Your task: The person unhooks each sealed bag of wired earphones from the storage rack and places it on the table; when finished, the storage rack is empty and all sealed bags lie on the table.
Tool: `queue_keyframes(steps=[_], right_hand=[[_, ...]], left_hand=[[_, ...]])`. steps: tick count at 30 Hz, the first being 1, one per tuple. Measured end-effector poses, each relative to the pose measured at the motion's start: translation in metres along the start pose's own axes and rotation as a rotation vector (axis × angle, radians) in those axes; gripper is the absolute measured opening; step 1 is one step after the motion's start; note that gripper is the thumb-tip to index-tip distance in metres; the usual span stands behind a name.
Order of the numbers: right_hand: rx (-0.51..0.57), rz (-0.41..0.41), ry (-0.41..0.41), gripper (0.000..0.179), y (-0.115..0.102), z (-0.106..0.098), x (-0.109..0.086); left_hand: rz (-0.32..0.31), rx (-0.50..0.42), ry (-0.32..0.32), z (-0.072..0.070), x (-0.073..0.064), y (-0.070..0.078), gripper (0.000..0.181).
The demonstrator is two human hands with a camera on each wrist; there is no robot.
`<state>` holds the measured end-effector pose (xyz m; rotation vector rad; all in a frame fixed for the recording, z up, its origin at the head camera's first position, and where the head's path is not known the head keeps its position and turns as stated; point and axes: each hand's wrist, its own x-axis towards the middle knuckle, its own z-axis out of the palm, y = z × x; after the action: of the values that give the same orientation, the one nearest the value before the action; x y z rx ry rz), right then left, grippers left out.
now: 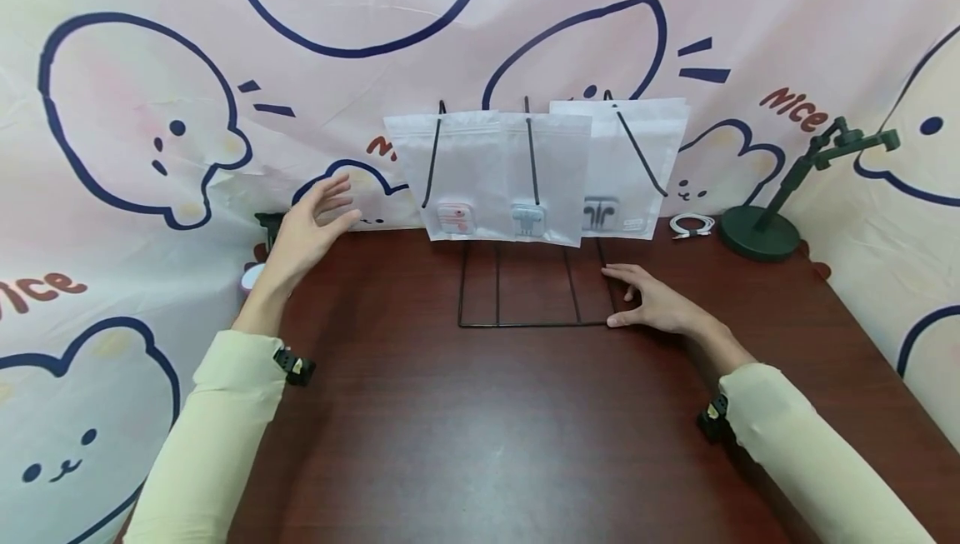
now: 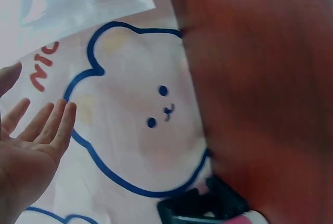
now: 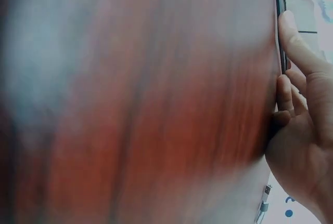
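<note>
A black wire display rack (image 1: 532,325) stands on the table, its base frame lying flat and its prongs angled up. From the prongs hang white zip bags, a left bag (image 1: 468,161), a middle bag (image 1: 551,177) and a right bag (image 1: 630,161), each with an earphone picture low on it. My right hand (image 1: 660,302) holds the base's right side near the front corner, thumb at the corner and forefinger farther back; in the right wrist view its other fingers (image 3: 283,91) curl. My left hand (image 1: 311,223) hovers left of the bags, touching nothing, fingers extended.
A green stand (image 1: 761,232) with a jointed arm is at the back right, beside a coiled white cable (image 1: 692,226). A dark object (image 2: 200,206) with a white and pink part lies at the left edge. A printed cloth (image 1: 337,94) hangs behind the brown table (image 1: 465,427).
</note>
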<state>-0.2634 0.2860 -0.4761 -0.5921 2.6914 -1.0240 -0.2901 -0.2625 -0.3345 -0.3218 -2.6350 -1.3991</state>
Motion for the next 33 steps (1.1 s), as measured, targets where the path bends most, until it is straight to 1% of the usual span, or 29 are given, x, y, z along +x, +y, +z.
queue_keyframes(steps=[4,7,10,14,18,20,25,30,33], right_hand=[[0.006,0.001,-0.008,0.093,0.002,-0.003,0.000],[0.033,0.008,0.000,0.093,0.002,-0.003,0.000],[0.058,0.007,-0.006,0.093,0.001,-0.002,0.003],[0.074,0.011,-0.035,0.091,-0.001,-0.002,0.005],[0.079,0.017,-0.037,0.088,-0.002,-0.007,0.002],[0.078,0.019,-0.034,0.087,-0.001,-0.009,0.001],[0.079,0.011,-0.041,0.088,0.000,-0.010,0.001],[0.080,0.012,-0.035,0.087,0.001,-0.009,0.002],[0.085,0.016,-0.032,0.087,0.001,-0.008,0.001]], left_hand=[[0.022,-0.043,-0.013,0.002,0.015,0.017,0.073],[0.059,-0.118,-0.015,0.006,0.028,0.028,0.070],[0.090,-0.165,0.009,0.009,0.040,0.038,0.067],[0.109,-0.205,0.047,0.014,0.051,0.047,0.064],[0.131,-0.266,0.055,0.024,0.062,0.053,0.063],[0.134,-0.304,0.054,0.028,0.067,0.055,0.062],[0.109,-0.361,0.065,0.035,0.075,0.059,0.061],[0.090,-0.378,0.087,0.040,0.079,0.062,0.058],[0.071,-0.439,0.110,0.045,0.079,0.062,0.054]])
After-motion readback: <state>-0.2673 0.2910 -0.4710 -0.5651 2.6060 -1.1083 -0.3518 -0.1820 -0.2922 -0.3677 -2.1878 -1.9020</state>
